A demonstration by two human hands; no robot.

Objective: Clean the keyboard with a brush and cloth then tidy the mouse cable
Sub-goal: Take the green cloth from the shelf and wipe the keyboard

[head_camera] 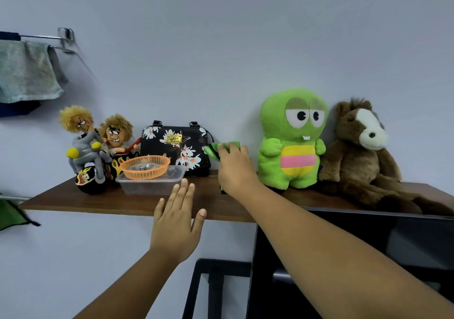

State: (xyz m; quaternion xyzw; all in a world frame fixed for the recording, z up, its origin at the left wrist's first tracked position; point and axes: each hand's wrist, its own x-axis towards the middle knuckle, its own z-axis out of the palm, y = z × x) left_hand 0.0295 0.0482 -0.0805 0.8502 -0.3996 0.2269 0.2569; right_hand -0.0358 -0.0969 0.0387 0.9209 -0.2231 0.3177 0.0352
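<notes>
My right hand (235, 168) reaches up over the brown wall shelf (137, 204) and grips a green cloth with dark stripes (216, 149), held between the floral bag and the green plush. A small dark thing shows under that hand; what it is I cannot tell. Below the shelf's front edge my left hand (177, 223) is raised with fingers straight and spread, holding nothing. No keyboard, brush or mouse cable is in view.
On the shelf stand two dolls on a toy motorbike (95, 151), an orange basket (146, 166) on a clear plastic box (152, 183), a floral handbag (177, 146), a green plush (292, 139) and a brown plush horse (363, 151). A towel (27, 70) hangs at left. A dark monitor (368, 245) sits lower right.
</notes>
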